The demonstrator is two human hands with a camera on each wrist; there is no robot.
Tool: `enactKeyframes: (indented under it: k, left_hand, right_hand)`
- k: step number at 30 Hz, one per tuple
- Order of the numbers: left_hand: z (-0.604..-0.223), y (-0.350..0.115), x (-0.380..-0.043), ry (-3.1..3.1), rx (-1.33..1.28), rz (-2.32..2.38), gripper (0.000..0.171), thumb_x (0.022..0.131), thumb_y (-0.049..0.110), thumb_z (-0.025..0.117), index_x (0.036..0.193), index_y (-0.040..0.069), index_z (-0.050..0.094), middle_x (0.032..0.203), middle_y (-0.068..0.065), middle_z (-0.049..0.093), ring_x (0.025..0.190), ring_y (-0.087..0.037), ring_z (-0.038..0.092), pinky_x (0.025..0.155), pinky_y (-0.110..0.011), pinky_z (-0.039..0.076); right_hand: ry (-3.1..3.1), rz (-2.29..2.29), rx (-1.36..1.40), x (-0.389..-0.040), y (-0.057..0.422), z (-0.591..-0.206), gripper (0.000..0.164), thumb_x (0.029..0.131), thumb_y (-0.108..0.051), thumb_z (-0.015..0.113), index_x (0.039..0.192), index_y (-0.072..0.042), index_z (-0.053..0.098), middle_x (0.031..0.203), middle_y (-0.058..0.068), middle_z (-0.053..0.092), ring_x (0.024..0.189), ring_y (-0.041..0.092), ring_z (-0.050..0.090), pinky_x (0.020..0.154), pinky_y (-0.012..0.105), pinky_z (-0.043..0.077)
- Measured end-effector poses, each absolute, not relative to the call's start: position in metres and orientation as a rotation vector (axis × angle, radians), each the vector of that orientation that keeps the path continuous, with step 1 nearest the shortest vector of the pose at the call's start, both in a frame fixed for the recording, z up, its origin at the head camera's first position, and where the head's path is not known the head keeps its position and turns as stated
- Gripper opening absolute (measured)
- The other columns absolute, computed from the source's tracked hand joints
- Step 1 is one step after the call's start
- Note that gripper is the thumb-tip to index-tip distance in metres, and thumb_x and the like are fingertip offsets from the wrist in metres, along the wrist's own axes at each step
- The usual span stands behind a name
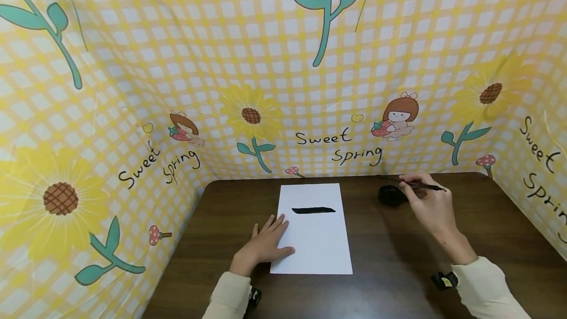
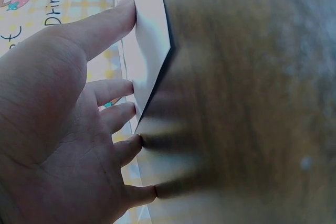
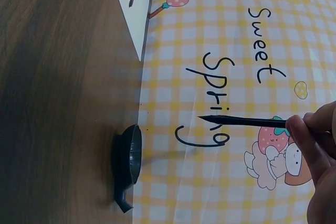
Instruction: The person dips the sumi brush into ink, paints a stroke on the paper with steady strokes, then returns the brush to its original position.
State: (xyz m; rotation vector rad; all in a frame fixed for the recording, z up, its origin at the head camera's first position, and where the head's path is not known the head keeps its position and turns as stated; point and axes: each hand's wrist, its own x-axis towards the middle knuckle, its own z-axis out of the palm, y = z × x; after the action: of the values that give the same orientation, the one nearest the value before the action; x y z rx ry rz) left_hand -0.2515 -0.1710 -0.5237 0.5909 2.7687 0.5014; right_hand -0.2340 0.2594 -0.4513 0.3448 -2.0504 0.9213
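A white sheet of paper (image 1: 314, 245) lies on the dark wooden table, with one thick black horizontal stroke (image 1: 313, 210) on its upper part. My left hand (image 1: 263, 242) rests on the sheet's left edge, fingers spread; the left wrist view shows the thumb and fingertips along the paper (image 2: 149, 40). In my right hand (image 1: 434, 206) I pinch a dark writing brush (image 3: 241, 121) between thumb and fingers. Its black pointed tip is in the air, apart from the paper. Close below the brush is a small black ink dish (image 3: 128, 156) with a short handle, partly hidden by the hand in the head view.
A yellow checked cloth (image 1: 266, 63) printed with sunflowers and "Sweet Spring" hangs round the back and sides of the table (image 1: 199, 240). The ink dish stands right of the paper, near the table's back edge. Bare wood shows between them.
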Motion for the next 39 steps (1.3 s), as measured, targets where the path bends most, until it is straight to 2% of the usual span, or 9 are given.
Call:
enactKeyframes:
  k: [8,13,22,30,36,39]
  left_hand:
    - [-0.525,-0.172,-0.251,2.77,0.595,0.505,0.089,0.099,0.055,0.07,0.168,0.011,0.034,0.179,-0.011,0.022,0.167,-0.041,0.013,0.123,-0.081,0.007]
    - [-0.526,-0.173,-0.253,2.768,0.59,0.504,0.088,0.099,0.055,0.069,0.168,0.012,0.034,0.179,-0.01,0.021,0.167,-0.04,0.012,0.124,-0.081,0.006]
    - [-0.527,-0.172,-0.252,2.762,0.59,0.516,0.088,0.099,0.054,0.069,0.168,0.012,0.035,0.179,-0.01,0.021,0.167,-0.04,0.012,0.123,-0.081,0.005]
    - [-0.524,-0.172,-0.251,2.762,0.583,0.518,0.088,0.099,0.054,0.07,0.168,0.011,0.035,0.179,-0.01,0.022,0.167,-0.041,0.012,0.124,-0.08,0.005]
    - [-0.523,-0.171,-0.25,2.766,0.584,0.518,0.088,0.099,0.054,0.07,0.167,0.01,0.036,0.179,-0.011,0.023,0.167,-0.041,0.013,0.124,-0.081,0.005]
    - [-0.523,-0.17,-0.251,2.766,0.586,0.521,0.089,0.099,0.054,0.071,0.167,0.01,0.036,0.179,-0.011,0.022,0.167,-0.04,0.013,0.124,-0.081,0.005]
  right_hand:
    - [-2.011,0.971,0.361,-0.237,0.26,-0.451,0.02,0.087,0.014,0.079,0.099,0.002,0.068,0.101,0.016,0.08,0.093,-0.026,0.06,0.075,-0.002,0.048]
    - [-2.015,0.99,0.34,-0.237,0.26,-0.451,0.015,0.09,0.012,0.077,0.099,0.004,0.069,0.102,0.017,0.079,0.094,-0.025,0.06,0.078,-0.002,0.047]
    - [-2.049,0.862,0.292,-0.236,0.265,-0.45,0.015,0.091,0.009,0.078,0.102,0.001,0.071,0.102,0.015,0.078,0.098,-0.023,0.052,0.085,-0.002,0.04]
    - [-2.015,0.78,0.334,-0.237,0.27,-0.45,0.02,0.087,0.015,0.078,0.102,0.003,0.071,0.104,0.017,0.076,0.097,-0.005,0.059,0.089,-0.003,0.037]
    - [-2.004,0.723,0.323,-0.235,0.272,-0.448,0.023,0.086,0.015,0.079,0.105,0.003,0.072,0.101,0.016,0.074,0.088,0.022,0.069,0.089,-0.001,0.036]
    - [-2.011,0.689,0.31,-0.235,0.274,-0.448,0.024,0.087,0.013,0.08,0.107,0.003,0.073,0.101,0.015,0.075,0.087,0.03,0.07,0.086,0.002,0.038]
